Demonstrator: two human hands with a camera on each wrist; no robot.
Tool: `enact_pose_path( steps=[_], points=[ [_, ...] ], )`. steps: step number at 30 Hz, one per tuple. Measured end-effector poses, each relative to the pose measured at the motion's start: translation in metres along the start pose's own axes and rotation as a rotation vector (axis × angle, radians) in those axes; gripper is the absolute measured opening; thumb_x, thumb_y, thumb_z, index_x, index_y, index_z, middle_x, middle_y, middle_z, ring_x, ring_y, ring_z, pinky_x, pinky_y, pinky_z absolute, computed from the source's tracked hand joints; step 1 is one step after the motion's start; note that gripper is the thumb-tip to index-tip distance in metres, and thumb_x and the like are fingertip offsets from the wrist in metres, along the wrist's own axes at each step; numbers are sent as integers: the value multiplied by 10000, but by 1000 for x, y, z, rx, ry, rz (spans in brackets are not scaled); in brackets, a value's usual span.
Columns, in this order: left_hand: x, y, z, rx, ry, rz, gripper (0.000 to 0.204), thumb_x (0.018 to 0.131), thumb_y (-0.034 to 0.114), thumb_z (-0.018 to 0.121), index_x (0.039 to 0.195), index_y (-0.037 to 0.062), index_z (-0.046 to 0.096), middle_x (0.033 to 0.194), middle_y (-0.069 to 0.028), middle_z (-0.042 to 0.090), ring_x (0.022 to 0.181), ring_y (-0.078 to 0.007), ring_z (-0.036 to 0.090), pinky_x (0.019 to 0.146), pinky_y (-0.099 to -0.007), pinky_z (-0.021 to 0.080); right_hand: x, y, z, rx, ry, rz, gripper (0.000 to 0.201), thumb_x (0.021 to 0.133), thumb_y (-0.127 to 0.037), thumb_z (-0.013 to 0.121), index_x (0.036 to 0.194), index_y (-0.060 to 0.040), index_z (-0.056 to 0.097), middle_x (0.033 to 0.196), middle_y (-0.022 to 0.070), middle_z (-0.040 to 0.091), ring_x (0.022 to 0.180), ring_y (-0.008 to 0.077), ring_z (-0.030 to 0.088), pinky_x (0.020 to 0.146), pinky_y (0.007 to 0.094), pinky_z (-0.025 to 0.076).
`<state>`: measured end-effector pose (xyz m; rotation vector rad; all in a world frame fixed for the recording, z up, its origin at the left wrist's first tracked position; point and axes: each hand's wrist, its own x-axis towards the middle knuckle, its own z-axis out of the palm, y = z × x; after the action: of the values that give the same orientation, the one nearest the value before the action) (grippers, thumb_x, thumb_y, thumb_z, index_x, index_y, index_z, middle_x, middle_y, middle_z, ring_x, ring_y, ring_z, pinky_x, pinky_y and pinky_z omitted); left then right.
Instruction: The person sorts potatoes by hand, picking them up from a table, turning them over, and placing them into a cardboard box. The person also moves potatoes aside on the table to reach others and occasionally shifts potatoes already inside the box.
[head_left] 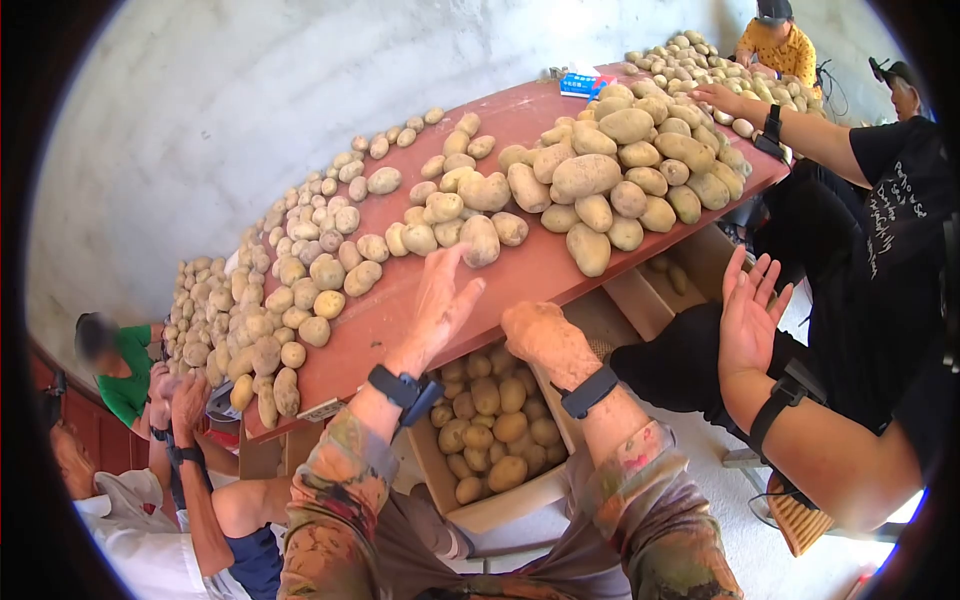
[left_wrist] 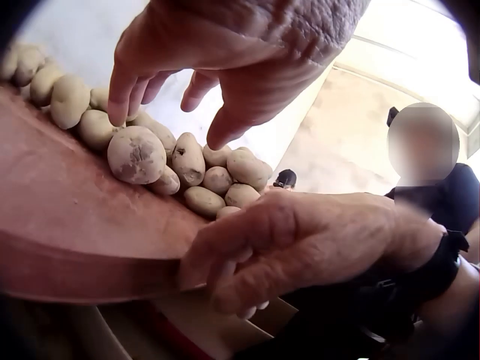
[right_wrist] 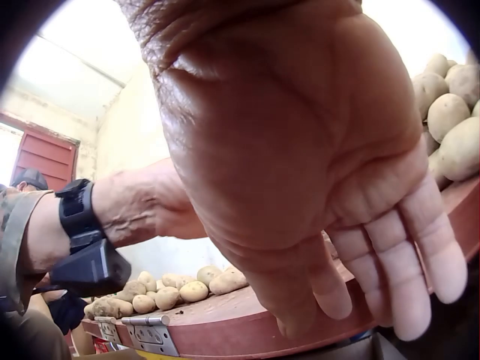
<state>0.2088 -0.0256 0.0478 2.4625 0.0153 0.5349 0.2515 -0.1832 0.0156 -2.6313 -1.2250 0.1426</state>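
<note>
My left hand (head_left: 437,305) reaches over the red table with its fingers spread and nothing in its grasp. Its fingertips come right up to a roundish potato (head_left: 480,241), which shows dark, dirty patches on its skin (left_wrist: 137,155) in the left wrist view. Over the table's front edge is my right hand (head_left: 548,340), its fingers extended downward and the palm bare in the right wrist view. Below it, under the table edge, stands a cardboard box (head_left: 470,518) holding many potatoes (head_left: 495,425).
A large potato heap (head_left: 590,175) lies right of my left hand; smaller potatoes (head_left: 300,240) spread to the left. A blue tissue box (head_left: 585,84) stands at the back. Close on my right is a person in a black shirt (head_left: 890,230); others sit around the table (head_left: 400,290).
</note>
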Motion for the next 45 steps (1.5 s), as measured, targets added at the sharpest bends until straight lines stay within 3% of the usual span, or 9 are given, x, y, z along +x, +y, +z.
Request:
enact_pose_path(
  steps=[3,8,18,24,27,33,39,42,45],
  points=[
    [32,-10,5,86,43,70,558,804,140,640,1313,52,428,1264,-183,439,1177,-362,467,959,-436,417,0,-3,-4,-26,-37,6,179,823,-110,542,888,-95,707,843,109,705,838,283,689,732,396,535],
    [62,-15,20,226,-106,-62,592,798,154,660,1335,99,415,1296,-173,411,1183,-378,461,963,-450,422,0,-4,-8,-16,-69,36,186,830,-115,549,935,-107,703,891,101,709,890,260,687,757,378,537],
    [70,-8,45,550,-185,-70,602,716,151,730,1256,146,464,1262,-167,399,1183,-418,425,931,-487,452,6,-2,-13,83,-148,30,207,794,-100,584,952,-56,710,940,148,700,933,301,674,773,409,544],
    [49,-20,32,281,-147,-88,580,689,150,704,1234,122,508,1156,-177,506,1116,-349,509,878,-436,474,-1,-1,-16,86,-93,10,202,792,-89,590,949,-56,713,977,141,695,957,296,667,790,409,541],
    [45,-48,17,-396,-152,-412,510,737,145,636,1235,86,540,1111,-190,588,1069,-339,561,888,-408,464,1,-1,-22,96,-166,31,204,786,-85,592,948,-50,710,975,142,693,957,300,665,787,413,539],
    [17,-53,-7,-69,-130,-197,448,830,157,531,1257,24,511,1153,-220,591,1077,-360,565,927,-404,439,-1,-3,-15,66,-101,16,203,794,-69,575,935,-55,721,894,142,702,900,290,683,752,390,546],
    [5,-43,-1,123,-76,-167,606,797,186,626,1348,55,412,1239,-229,506,1146,-376,503,962,-416,413,0,-6,-9,53,-22,4,186,788,-67,557,869,-54,724,876,151,698,866,309,683,739,409,544],
    [-1,-40,-7,-9,-102,-231,673,761,193,671,1360,56,397,1235,-225,502,1164,-370,486,981,-416,399,-3,-3,-9,35,65,-22,185,786,-78,554,858,-60,723,865,152,698,858,310,683,738,417,544],
    [-19,-39,-7,-144,-143,-274,678,751,179,700,1343,15,414,1143,-145,566,949,-225,568,725,-320,479,-1,2,-16,12,-69,9,200,804,-94,563,925,-64,719,913,147,701,899,300,681,761,416,543]
  ],
)
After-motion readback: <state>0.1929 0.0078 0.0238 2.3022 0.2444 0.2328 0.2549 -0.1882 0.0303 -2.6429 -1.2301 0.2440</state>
